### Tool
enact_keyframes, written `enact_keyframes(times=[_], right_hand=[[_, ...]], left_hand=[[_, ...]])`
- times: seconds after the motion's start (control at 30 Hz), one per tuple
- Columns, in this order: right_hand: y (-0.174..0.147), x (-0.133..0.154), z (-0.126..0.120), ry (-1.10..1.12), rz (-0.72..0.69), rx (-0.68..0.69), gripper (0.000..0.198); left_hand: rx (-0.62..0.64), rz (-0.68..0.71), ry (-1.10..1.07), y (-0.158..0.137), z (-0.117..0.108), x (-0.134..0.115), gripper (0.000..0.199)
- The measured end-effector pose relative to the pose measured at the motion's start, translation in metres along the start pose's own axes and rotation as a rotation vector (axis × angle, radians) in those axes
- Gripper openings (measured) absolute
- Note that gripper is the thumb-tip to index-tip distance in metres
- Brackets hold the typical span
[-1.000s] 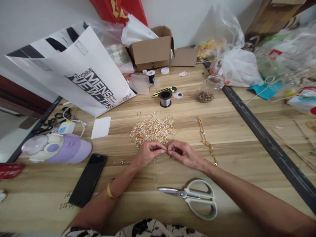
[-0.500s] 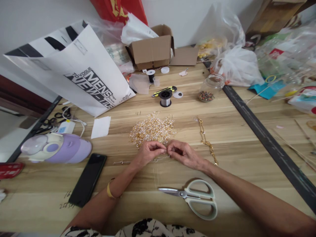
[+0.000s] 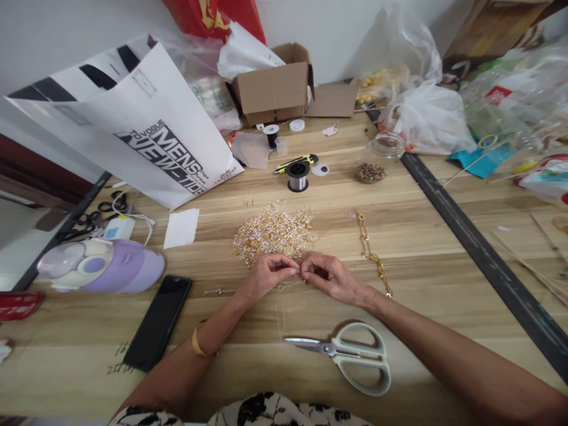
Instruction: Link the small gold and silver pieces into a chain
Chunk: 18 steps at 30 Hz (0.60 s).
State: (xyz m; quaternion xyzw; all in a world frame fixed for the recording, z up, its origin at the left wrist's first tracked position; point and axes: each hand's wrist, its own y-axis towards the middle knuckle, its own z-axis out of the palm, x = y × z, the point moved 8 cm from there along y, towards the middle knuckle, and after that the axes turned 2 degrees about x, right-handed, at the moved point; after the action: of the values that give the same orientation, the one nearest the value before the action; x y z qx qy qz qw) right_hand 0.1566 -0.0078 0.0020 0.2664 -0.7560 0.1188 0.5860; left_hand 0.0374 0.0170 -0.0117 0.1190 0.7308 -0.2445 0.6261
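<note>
Nothing clearly moving since prev. frame: L hand (image 3: 268, 277) and R hand (image 3: 328, 275) are pinching narrow, can't tell on what, prob. for fine control, w/ silvery chain (image 3: 290, 284) lying just below, goldish pile (image 3: 270, 234) beyond

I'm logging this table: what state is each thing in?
Left hand: fingertips pinched
Right hand: fingertips pinched
Thin chain: partly covered
Metallic pieces: heaped
Gold chain: laid out
Scissors: shut
Phone: screen dark
Purple bottle: capped
Cardboard box: open
White bag: open
Clear jar: partly filled
Silver spool: upright
Black spool: upright
</note>
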Motion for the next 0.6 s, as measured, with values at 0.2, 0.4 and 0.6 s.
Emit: enact_keyframes(times=[0.2, 0.4, 0.6], right_hand=[[-0.0002, -0.0005, 0.0001, -0.006, 0.014, -0.004, 0.013], [-0.0006, -0.0016, 0.0004, -0.006, 0.025, -0.001, 0.013], [-0.0004, -0.0016, -0.0002, -0.006, 0.018, -0.005, 0.012]], left_hand=[[0.004, 0.011, 0.002, 0.0004, 0.0007, -0.0004, 0.013], [0.011, 0.009, 0.004, -0.0006, 0.0018, -0.0019, 0.012], [0.02, 0.001, -0.036, -0.0005, 0.003, -0.0006, 0.013]])
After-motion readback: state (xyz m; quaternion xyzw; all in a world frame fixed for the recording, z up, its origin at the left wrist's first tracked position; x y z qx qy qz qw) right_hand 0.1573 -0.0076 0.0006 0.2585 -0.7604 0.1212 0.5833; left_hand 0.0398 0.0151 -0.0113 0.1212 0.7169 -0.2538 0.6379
